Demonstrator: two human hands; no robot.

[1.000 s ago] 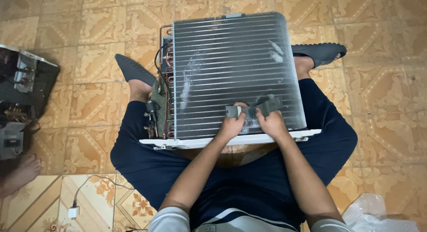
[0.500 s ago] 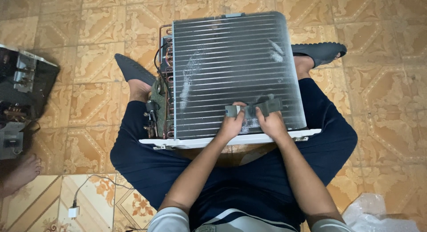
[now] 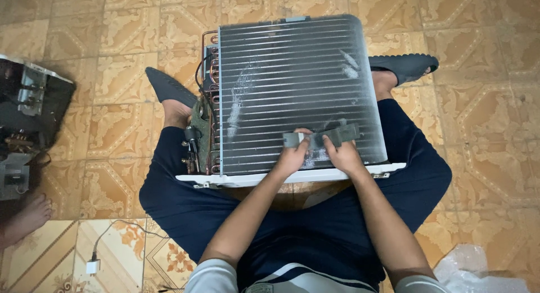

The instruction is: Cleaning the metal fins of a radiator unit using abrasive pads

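The person sits on the tiled floor [image 3: 478,130] with legs spread around an air-conditioner coil unit [image 3: 292,85], its finned face turned up and its near edge resting on a white base tray [image 3: 247,179] across the lap. Both hands meet low on the fins, near that edge. The left hand [image 3: 293,155] is closed on the left end of a grey strip [image 3: 320,138], thumb on top, and the right hand [image 3: 342,155] pinches the same strip further along, so the strip lies stretched between them flat against the fins. Pale smears [image 3: 239,99] mark the dusty fins above and to the left of the hands. Copper pipe bends [image 3: 212,73] run down the unit's left side. A dark slipper [image 3: 408,65] sits on the foot at the right. At the far left stands a dark open metal casing [image 3: 28,110], with someone else's bare foot [image 3: 25,220] just below it. A white charger plug [image 3: 93,266] lies on the floor, and crumpled clear plastic [image 3: 478,270] sits at the lower right.
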